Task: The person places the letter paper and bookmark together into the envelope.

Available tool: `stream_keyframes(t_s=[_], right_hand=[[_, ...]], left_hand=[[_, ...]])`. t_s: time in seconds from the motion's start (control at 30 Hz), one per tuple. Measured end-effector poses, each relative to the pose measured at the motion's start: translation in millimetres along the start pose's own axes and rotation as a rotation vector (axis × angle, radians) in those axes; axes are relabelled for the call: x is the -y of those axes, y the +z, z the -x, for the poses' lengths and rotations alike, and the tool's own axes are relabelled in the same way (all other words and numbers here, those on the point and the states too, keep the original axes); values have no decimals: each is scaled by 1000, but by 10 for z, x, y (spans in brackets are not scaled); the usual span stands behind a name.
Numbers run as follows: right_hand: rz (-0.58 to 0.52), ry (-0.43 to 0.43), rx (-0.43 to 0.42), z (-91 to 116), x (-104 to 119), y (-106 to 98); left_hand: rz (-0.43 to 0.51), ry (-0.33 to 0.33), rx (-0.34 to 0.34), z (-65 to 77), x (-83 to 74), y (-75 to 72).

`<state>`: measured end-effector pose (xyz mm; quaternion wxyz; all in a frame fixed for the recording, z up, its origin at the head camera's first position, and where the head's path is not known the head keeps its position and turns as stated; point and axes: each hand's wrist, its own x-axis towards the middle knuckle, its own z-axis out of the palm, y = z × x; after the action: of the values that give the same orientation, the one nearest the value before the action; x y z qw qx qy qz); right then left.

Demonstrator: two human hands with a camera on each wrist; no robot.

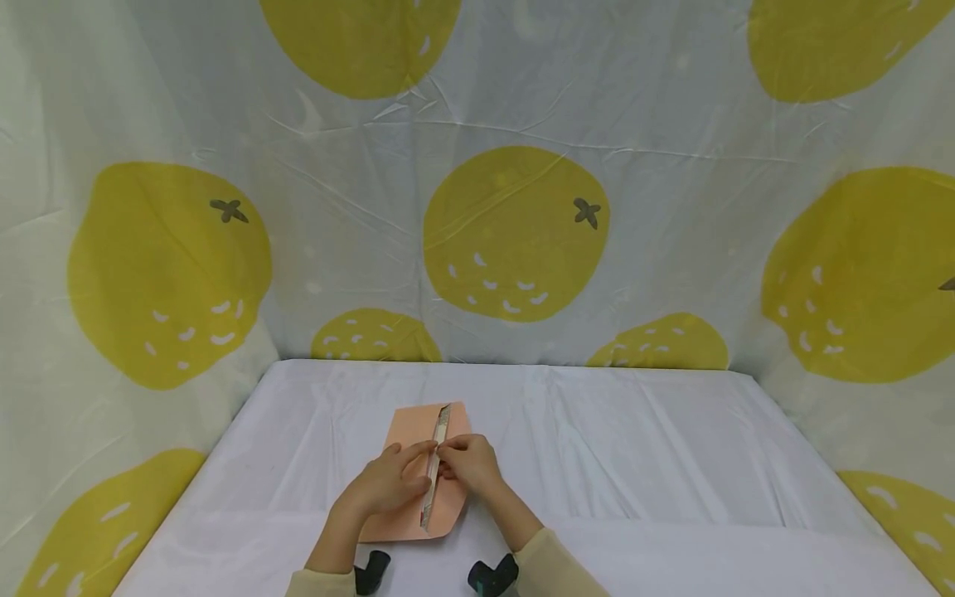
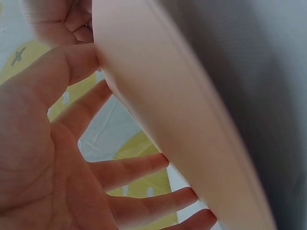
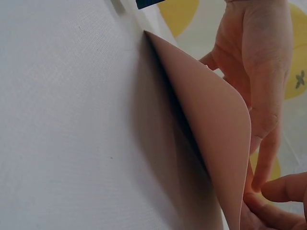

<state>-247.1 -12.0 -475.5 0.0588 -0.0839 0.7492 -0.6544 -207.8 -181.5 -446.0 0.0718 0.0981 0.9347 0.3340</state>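
A peach paper piece shaped like an open envelope (image 1: 406, 424) lies at the front of the white table, its right edge curving up from the cloth. Along it runs a narrow pale strip (image 1: 442, 424) with dark edges. My left hand (image 1: 388, 483) rests on the left part, fingers spread and fairly straight. In the left wrist view its fingertips (image 2: 156, 162) touch the paper. My right hand (image 1: 472, 463) pinches at the middle of the strip with thumb and forefinger, close beside the left fingertips. What lies between those fingertips is hidden.
White cloth covers the table (image 1: 634, 456), with creases in it. A pale curtain with yellow fruit prints (image 1: 515, 232) hangs behind and at both sides. Dark devices (image 1: 492, 576) sit near both wrists, by the beige sleeves (image 1: 555, 568).
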Motion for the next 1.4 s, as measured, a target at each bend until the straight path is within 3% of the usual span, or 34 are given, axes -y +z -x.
stream_keyframes(t_s=[0.3,0.83,1.13,1.4], right_hand=[[-14,67,31,-20,-31,37],[-74,93,41,-27,-48,37],[-60,79,1,36,-29,-55],[-37,64,-28,94,-13,-202]], left_hand=[[-4,29,-11,6,6,18],[0,18,14,7,-45,18],[-7,7,30,-31,-81,45],[-88,1,-1,-78,-45,111]])
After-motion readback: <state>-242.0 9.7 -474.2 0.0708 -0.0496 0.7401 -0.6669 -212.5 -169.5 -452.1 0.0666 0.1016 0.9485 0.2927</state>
